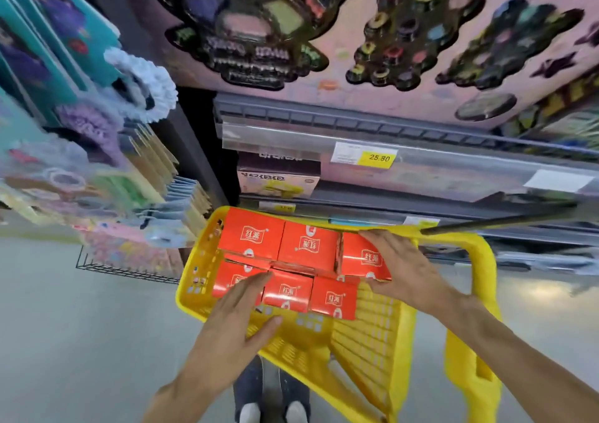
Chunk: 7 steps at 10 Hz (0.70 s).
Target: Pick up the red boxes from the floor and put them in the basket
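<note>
Fingers of the right hand curl round the far-right red box, thumb under its near edge; left hand lies flat, fingers straight on the near-left box. Four more boxes sit between them in the yellow basket, shelf beyond

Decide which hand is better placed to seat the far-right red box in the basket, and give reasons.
Right. The right hand already grips the far-right red box by its edges; the left hand rests flat on the near-left boxes in the yellow basket.
</note>
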Tool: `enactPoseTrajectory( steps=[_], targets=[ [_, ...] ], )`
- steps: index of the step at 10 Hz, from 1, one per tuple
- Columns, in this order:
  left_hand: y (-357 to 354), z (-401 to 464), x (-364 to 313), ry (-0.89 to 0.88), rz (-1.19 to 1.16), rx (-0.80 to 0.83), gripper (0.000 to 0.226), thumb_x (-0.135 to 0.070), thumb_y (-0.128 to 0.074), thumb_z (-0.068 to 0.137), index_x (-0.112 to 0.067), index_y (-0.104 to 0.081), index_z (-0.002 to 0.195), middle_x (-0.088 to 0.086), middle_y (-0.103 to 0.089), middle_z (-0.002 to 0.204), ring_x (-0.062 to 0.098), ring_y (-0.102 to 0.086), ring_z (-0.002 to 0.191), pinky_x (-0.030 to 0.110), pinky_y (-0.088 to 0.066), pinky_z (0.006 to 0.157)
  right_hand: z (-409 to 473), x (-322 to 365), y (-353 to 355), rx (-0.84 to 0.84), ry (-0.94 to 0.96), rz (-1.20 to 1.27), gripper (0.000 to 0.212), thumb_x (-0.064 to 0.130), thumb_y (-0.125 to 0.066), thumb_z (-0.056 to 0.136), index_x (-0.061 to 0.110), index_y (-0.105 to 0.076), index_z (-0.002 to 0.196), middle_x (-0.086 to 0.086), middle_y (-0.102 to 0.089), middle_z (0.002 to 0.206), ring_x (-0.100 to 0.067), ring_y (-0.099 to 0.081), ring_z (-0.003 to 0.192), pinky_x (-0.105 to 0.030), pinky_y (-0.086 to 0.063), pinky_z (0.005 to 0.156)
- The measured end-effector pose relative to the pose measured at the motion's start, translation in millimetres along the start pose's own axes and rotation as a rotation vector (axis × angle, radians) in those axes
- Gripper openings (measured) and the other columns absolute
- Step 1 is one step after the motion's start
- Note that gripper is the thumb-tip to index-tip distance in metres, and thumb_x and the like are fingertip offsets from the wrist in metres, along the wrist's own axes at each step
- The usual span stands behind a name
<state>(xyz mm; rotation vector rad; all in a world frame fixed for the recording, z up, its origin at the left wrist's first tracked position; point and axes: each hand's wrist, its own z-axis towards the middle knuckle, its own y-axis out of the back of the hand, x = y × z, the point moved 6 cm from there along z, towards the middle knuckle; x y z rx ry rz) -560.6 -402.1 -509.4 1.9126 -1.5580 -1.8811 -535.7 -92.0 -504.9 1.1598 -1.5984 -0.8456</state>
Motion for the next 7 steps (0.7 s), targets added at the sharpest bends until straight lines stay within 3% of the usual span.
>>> enactPoseTrajectory(
  steps=[2,3,5,7],
  targets=[
    [-1.9,9.3,1.6,0.003,0.013,0.039,0.069,-0.071,-0.038,0.089,-0.045,-0.02,0.15,-0.025,-0.029,0.151,-0.004,-0.022,0.14,0.033,-0.03,0.115,3.0,-4.0,-32.5,-0.022,0.042,-0.066,0.093,0.049,-0.077,0.075,0.018,-0.03,0.149,0.0,-0.045,0.139,-0.02,-0.033,0.131,-0.039,-0.038,0.11],
    [1.1,13.7,0.5,-0.004,0.019,0.041,0.065,-0.063,-0.046,0.093,-0.045,-0.021,0.15,-0.025,-0.031,0.149,-0.001,-0.026,0.14,0.035,-0.033,0.113,4.2,-3.8,-38.4,-0.056,0.019,-0.132,0.093,0.049,-0.073,0.079,0.017,-0.026,0.152,0.0,-0.039,0.147,-0.019,-0.033,0.134,-0.035,-0.035,0.112],
    [21.5,16.0,-18.2,-0.083,0.118,0.062,0.065,-0.066,-0.038,0.093,-0.042,-0.022,0.151,-0.027,-0.023,0.152,-0.006,-0.017,0.141,0.029,-0.025,0.116,-2.2,1.3,-39.5,0.027,-0.02,-0.173,0.095,0.052,-0.072,0.08,0.012,-0.026,0.153,-0.008,-0.034,0.151,-0.025,-0.034,0.137,-0.043,-0.044,0.107],
    [64.6,32.7,-67.2,-0.283,0.251,0.036,0.064,-0.062,-0.04,0.093,-0.036,-0.028,0.15,-0.02,-0.028,0.153,0.002,-0.021,0.143,0.036,-0.026,0.116,-44.1,20.9,39.2,-0.089,-0.111,0.031,0.084,0.067,-0.051,0.086,0.019,-0.031,0.151,0.001,-0.032,0.156,-0.019,-0.03,0.144,-0.034,-0.028,0.117]
  ],
)
